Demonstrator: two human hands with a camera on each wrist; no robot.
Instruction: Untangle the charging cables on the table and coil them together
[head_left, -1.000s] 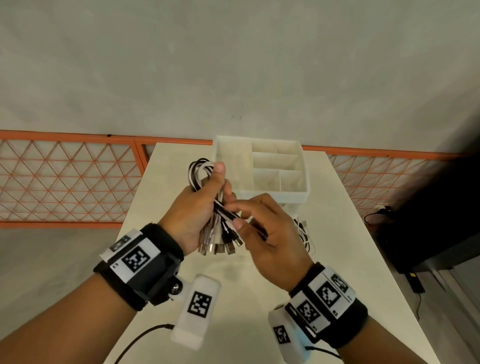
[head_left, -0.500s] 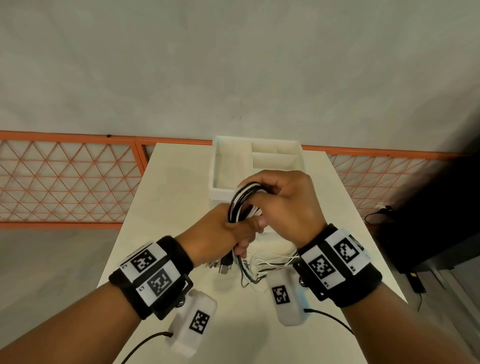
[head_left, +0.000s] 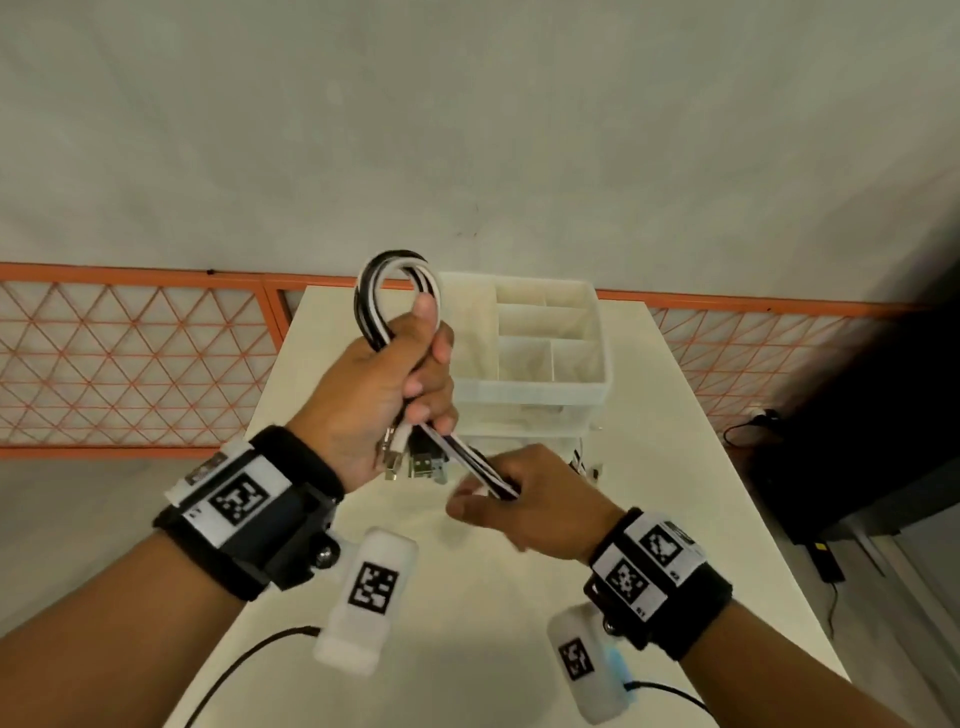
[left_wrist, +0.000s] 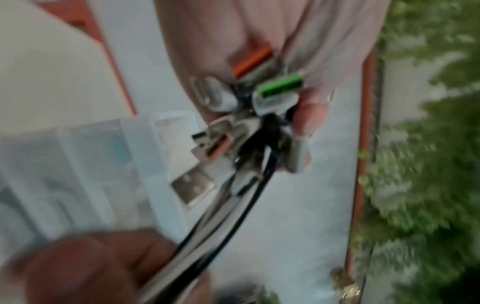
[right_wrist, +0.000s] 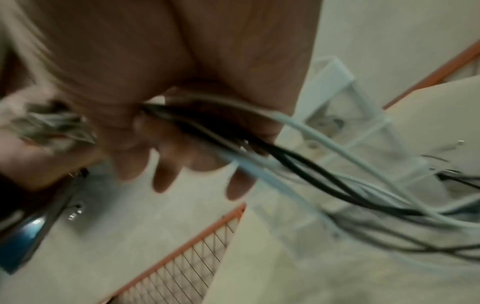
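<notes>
Bench (head_left: 675, 467): loose cable tails trail here near the box (head_left: 524, 395); feed slack gently.
Left hand (head_left: 379, 400): fist clamps the cables (head_left: 397, 275) loop upright; hold firm.
Right hand (head_left: 524, 506): pinches the strands; wrap evenly.

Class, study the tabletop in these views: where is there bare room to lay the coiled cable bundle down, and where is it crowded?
Bare table shows left of the divided white box, and again near the front edge between the two wrists. Crowded: the strip just in front of the box, where loose cables lie under the right hand, and the space around the left hand gripping the cable bundle.
</notes>
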